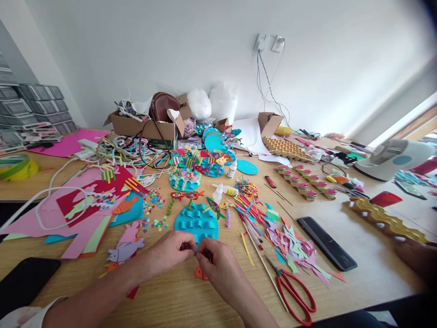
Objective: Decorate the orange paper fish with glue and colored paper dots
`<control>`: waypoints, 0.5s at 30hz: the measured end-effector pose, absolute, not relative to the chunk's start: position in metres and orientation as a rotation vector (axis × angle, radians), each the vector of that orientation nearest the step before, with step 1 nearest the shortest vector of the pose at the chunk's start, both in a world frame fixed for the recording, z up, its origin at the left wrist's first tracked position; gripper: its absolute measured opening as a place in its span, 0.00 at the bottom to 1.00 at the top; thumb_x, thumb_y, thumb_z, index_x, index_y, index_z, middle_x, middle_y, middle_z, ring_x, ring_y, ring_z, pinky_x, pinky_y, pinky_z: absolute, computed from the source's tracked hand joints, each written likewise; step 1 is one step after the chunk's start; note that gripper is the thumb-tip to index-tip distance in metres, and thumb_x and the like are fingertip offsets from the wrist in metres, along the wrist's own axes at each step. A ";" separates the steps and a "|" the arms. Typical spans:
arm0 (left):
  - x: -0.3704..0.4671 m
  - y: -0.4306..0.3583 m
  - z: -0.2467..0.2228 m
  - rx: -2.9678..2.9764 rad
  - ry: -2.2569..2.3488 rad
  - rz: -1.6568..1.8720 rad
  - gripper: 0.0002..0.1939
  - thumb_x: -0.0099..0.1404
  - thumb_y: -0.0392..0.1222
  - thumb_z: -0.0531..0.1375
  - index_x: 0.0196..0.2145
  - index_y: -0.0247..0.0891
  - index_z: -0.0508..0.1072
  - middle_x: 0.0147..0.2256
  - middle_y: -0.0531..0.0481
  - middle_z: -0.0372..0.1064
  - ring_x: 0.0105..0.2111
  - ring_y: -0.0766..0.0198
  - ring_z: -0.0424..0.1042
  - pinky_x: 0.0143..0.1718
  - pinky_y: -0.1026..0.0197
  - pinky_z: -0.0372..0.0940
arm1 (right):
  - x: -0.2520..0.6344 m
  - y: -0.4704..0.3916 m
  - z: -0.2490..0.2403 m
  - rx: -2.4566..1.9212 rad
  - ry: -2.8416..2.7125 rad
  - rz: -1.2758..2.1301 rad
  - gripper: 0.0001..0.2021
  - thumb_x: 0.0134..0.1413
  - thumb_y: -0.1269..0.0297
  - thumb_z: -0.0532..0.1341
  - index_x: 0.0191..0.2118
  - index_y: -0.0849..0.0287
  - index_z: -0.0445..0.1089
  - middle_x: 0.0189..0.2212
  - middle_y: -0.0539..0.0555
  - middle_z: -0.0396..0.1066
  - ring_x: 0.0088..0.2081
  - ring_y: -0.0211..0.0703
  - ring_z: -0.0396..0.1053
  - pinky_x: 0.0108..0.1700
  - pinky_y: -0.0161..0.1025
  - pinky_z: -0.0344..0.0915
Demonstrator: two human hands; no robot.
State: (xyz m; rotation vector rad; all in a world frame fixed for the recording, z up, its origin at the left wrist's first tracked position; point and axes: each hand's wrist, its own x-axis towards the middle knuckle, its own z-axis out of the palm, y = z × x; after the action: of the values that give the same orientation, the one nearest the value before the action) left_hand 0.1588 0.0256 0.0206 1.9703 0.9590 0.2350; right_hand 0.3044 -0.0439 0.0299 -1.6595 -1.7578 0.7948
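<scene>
My left hand (pixel 180 248) and my right hand (pixel 215 259) meet at the near edge of a round blue paper piece (pixel 196 221) with raised loops. Both are closed in a pinch, fingertips almost touching, on something too small and hidden to make out. An orange paper fish (pixel 200 273) lies just below my right hand, partly covered by it. Around the blue piece are a green paper fish (pixel 214 207), a yellow fish (pixel 227 205), red-orange fish (pixel 187 195) and a twisted green strip (pixel 170 206). Left of my left forearm lies a purple paper fish (pixel 125 250).
Red-handled scissors (pixel 295 291) and a thin stick (pixel 264 264) lie to the right, near paper scraps (pixel 293 248) and a black phone-like slab (pixel 327 243). Glue bottles (pixel 217 193) stand behind. Another person's hand (pixel 413 257) is by an egg-carton strip (pixel 385 221).
</scene>
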 end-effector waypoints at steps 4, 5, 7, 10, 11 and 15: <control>0.159 0.024 0.021 1.978 0.957 0.217 0.04 0.50 0.34 0.52 0.22 0.36 0.67 0.19 0.57 0.58 0.22 0.68 0.58 0.23 0.67 0.49 | 0.305 -0.045 0.028 -1.655 -1.759 0.819 0.08 0.43 0.79 0.53 0.22 0.61 0.66 0.16 0.45 0.61 0.21 0.32 0.58 0.23 0.28 0.51; 0.159 0.024 0.020 1.980 0.958 0.211 0.04 0.50 0.34 0.52 0.22 0.36 0.67 0.19 0.57 0.58 0.22 0.68 0.58 0.23 0.67 0.49 | 0.305 -0.045 0.028 -1.657 -1.763 0.817 0.08 0.43 0.79 0.54 0.22 0.61 0.66 0.17 0.45 0.61 0.21 0.32 0.58 0.23 0.28 0.51; 0.158 0.023 0.020 1.985 0.963 0.205 0.05 0.50 0.34 0.52 0.22 0.36 0.67 0.19 0.57 0.59 0.23 0.68 0.58 0.23 0.67 0.49 | 0.305 -0.045 0.028 -1.655 -1.777 0.810 0.08 0.43 0.78 0.54 0.23 0.61 0.66 0.17 0.46 0.62 0.21 0.32 0.58 0.24 0.28 0.51; 0.157 0.022 0.021 1.986 0.969 0.193 0.05 0.49 0.33 0.52 0.22 0.36 0.68 0.20 0.57 0.60 0.23 0.68 0.59 0.23 0.67 0.50 | 0.304 -0.046 0.029 -1.651 -1.801 0.806 0.08 0.44 0.78 0.54 0.23 0.61 0.67 0.17 0.46 0.63 0.21 0.32 0.58 0.24 0.28 0.50; 0.156 0.022 0.021 1.985 0.973 0.189 0.05 0.49 0.33 0.52 0.22 0.36 0.68 0.20 0.57 0.61 0.23 0.68 0.59 0.23 0.68 0.50 | 0.303 -0.047 0.030 -1.653 -1.807 0.807 0.08 0.44 0.78 0.54 0.23 0.61 0.67 0.17 0.46 0.63 0.21 0.32 0.58 0.24 0.28 0.50; 0.153 0.019 0.026 1.977 0.987 0.172 0.07 0.49 0.33 0.53 0.24 0.36 0.71 0.21 0.56 0.64 0.24 0.67 0.61 0.23 0.67 0.51 | 0.301 -0.049 0.031 -1.657 -1.822 0.824 0.08 0.44 0.78 0.54 0.24 0.61 0.68 0.17 0.46 0.63 0.20 0.32 0.58 0.24 0.29 0.50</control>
State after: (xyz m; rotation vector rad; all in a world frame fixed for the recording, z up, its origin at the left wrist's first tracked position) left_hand 0.1531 0.0188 0.0257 1.9772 0.9869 0.1721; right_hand 0.3010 -0.0485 0.0313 -1.6571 -1.8221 0.8244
